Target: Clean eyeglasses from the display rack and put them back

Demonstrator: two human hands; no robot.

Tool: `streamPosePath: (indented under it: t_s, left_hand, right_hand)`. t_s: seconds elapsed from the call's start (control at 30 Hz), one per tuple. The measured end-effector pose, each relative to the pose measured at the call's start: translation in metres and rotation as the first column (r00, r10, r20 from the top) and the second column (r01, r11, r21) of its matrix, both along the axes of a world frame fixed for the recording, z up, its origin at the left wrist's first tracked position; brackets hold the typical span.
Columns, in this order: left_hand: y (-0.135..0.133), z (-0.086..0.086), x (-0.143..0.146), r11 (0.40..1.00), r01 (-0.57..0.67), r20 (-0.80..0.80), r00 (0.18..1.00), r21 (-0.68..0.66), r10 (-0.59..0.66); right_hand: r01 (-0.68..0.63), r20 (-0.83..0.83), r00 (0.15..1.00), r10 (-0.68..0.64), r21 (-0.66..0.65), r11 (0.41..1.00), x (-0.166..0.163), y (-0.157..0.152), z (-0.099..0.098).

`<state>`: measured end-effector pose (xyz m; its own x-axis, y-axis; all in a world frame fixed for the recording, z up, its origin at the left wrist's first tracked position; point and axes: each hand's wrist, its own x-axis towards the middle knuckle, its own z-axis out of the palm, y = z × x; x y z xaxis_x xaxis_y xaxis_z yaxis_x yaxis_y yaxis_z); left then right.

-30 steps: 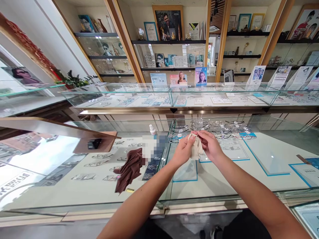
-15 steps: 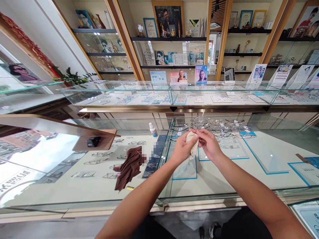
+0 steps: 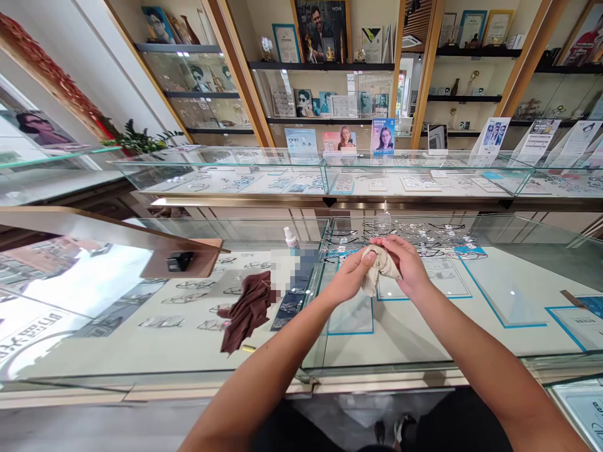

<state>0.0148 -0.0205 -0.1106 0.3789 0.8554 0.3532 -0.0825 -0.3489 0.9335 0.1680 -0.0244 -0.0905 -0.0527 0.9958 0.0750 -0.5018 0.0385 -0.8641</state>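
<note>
My left hand (image 3: 349, 276) is closed on a cream cleaning cloth (image 3: 375, 271), thumb lying on top of it. Folds of the cloth hang below the fingers. My right hand (image 3: 409, 266) curls around the cloth's other side, its fingers close to the left ones. Just beyond the fingertips a round, clear lens of a pair of eyeglasses (image 3: 382, 221) sticks up; the rest of the pair is hidden by the hands and cloth. Both hands are above a glass display counter (image 3: 391, 351).
Rows of eyeglasses (image 3: 433, 237) lie beyond my hands. On the left are a crumpled brown cloth (image 3: 249, 311), a white spray bottle (image 3: 291, 238) and a small black box (image 3: 179, 261) on a wooden ledge. Another glass case (image 3: 282, 182) stands across the aisle.
The cream cloth has opened out and spread toward the right hand, which now wraps over it. The lens shows above the fingers still. The view has shifted slightly.
</note>
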Motion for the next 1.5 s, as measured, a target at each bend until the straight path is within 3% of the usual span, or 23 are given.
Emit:
streamPosePath:
  t_s: [0.2,0.33,0.43,0.8,1.07,1.5]
  left_hand:
    - [0.014,-0.009,-0.008,0.964,-0.173,0.081,0.978,-0.203,0.193]
    - [0.027,-0.016,-0.014,0.913,-0.276,0.109,0.941,-0.3,0.321]
    - [0.033,-0.019,-0.018,0.89,-0.309,0.119,0.923,-0.335,0.366]
    - [0.026,-0.003,-0.018,0.959,-0.057,0.18,0.977,-0.276,0.11]
    - [0.024,0.004,-0.021,0.955,0.041,0.226,0.974,-0.294,0.028]
    - [0.024,0.001,-0.017,0.933,0.047,0.263,0.963,-0.356,0.052]
  right_hand:
    - [0.128,0.111,0.983,-0.143,0.137,0.982,0.018,0.013,0.004]
    - [0.099,0.29,0.944,-0.159,0.209,0.973,0.019,0.014,0.003]
    - [0.018,0.356,0.929,-0.1,0.229,0.973,0.015,0.011,0.002]
    - [-0.195,0.504,0.861,0.066,0.208,0.958,0.007,0.011,-0.008]
    - [-0.162,0.433,0.896,0.103,0.101,0.982,0.007,0.012,-0.009]
    - [-0.166,0.365,0.926,0.098,0.16,0.973,0.002,0.008,-0.008]
